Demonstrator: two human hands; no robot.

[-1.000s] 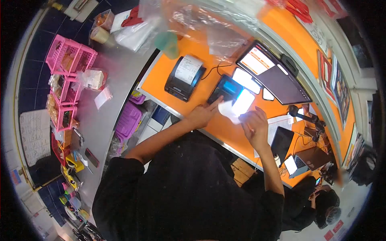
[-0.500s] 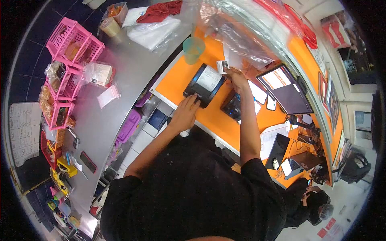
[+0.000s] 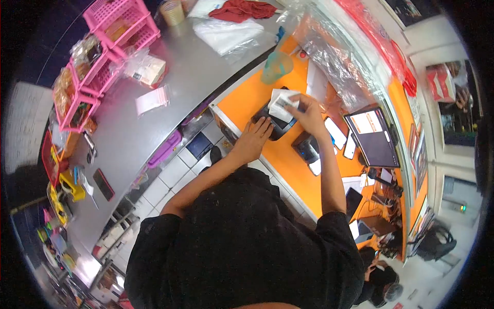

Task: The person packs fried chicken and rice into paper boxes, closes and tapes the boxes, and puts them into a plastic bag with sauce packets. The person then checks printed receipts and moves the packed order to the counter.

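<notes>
A black label printer (image 3: 280, 131) sits on the orange desk, with white paper above it. My left hand (image 3: 256, 138) lies on the printer's near left edge, its fingers stretched over the top. Between the fingers and thumb of my right hand (image 3: 311, 116) is a white printed label (image 3: 284, 103), partly blurred by motion and held over the printer. The label covers much of the printer's top, so I cannot tell whether it still joins the paper there. Beside the printer, a smaller black device (image 3: 307, 149) with a blue light stands under my right forearm.
A translucent green cup (image 3: 278, 66) stands behind the printer. To the right are two phones (image 3: 335, 133) and a tablet screen (image 3: 371, 136). A steel counter (image 3: 154, 129) on the left bears pink baskets (image 3: 123, 26) and a phone (image 3: 103, 184). Another person (image 3: 383, 278) is at lower right.
My right hand has brought the label from beyond the printer's far corner back over its top. My left hand stays on the printer. The whole view has turned and shifted.
</notes>
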